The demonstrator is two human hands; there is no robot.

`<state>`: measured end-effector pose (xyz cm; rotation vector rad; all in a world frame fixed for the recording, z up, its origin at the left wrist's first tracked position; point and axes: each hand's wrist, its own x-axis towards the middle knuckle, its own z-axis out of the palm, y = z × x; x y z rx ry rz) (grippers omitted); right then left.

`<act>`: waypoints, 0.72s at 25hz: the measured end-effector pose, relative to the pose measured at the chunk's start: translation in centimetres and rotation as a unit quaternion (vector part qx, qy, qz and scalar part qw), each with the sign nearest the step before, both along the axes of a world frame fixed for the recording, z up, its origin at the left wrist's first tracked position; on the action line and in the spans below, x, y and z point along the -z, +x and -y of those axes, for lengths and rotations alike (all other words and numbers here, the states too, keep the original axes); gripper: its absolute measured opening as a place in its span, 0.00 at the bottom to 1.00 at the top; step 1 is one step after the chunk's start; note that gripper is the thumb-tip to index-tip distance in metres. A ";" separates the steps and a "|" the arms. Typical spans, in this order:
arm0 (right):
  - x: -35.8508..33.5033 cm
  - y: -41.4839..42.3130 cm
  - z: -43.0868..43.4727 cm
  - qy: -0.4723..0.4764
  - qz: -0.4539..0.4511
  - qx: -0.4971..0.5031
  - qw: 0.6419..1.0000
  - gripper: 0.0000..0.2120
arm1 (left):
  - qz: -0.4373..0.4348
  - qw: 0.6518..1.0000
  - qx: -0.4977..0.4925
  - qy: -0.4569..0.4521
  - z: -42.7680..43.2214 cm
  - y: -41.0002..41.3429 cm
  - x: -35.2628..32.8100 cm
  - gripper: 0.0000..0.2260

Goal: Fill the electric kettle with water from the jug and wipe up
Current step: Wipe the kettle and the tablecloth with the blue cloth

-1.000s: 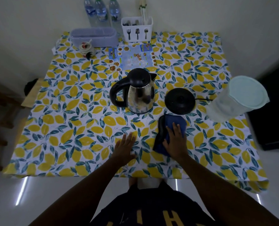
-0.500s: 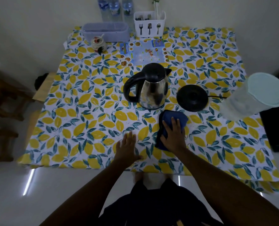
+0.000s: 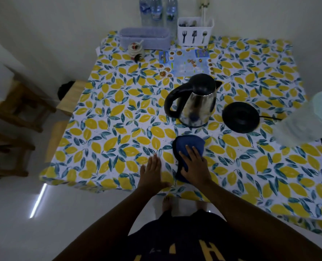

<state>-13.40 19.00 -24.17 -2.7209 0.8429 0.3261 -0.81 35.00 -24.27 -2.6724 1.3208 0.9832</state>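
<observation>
A steel electric kettle [image 3: 196, 104] with a black lid and handle stands on the lemon-print tablecloth [image 3: 118, 129], off its black base [image 3: 240, 117], which lies just to its right. A clear jug [image 3: 307, 121] with a pale green lid stands at the right edge, partly cut off. A dark blue cloth [image 3: 187, 146] lies in front of the kettle. My right hand [image 3: 194, 166] presses flat on the cloth. My left hand [image 3: 152, 172] rests flat on the tablecloth beside it, fingers together, holding nothing.
At the back stand water bottles [image 3: 155, 10], a white cutlery holder [image 3: 195, 31], a lilac box [image 3: 145, 37], a small ceramic pot [image 3: 135, 50] and a printed leaflet [image 3: 186, 62]. Wooden stools [image 3: 15, 117] stand left of the table.
My right hand and the blue cloth have slid a little to the left, toward my left hand. The camera view has shifted left. The kettle, base and jug stay where they were.
</observation>
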 end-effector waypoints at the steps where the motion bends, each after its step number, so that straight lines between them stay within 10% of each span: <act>1: -0.1 -0.7 0.1 -0.004 -0.004 -0.014 1.000 0.30 | -0.001 1.000 0.003 0.002 0.0 0.0 -0.1 0.53; 9: -1.2 4.0 -0.9 0.024 0.006 0.090 0.996 0.33 | 0.010 1.000 0.016 0.020 0.1 0.0 -0.6 0.52; 18: 0.0 -5.4 1.0 0.034 0.014 -0.025 0.999 0.28 | 0.045 0.999 0.016 -0.014 2.0 -1.1 -1.1 0.40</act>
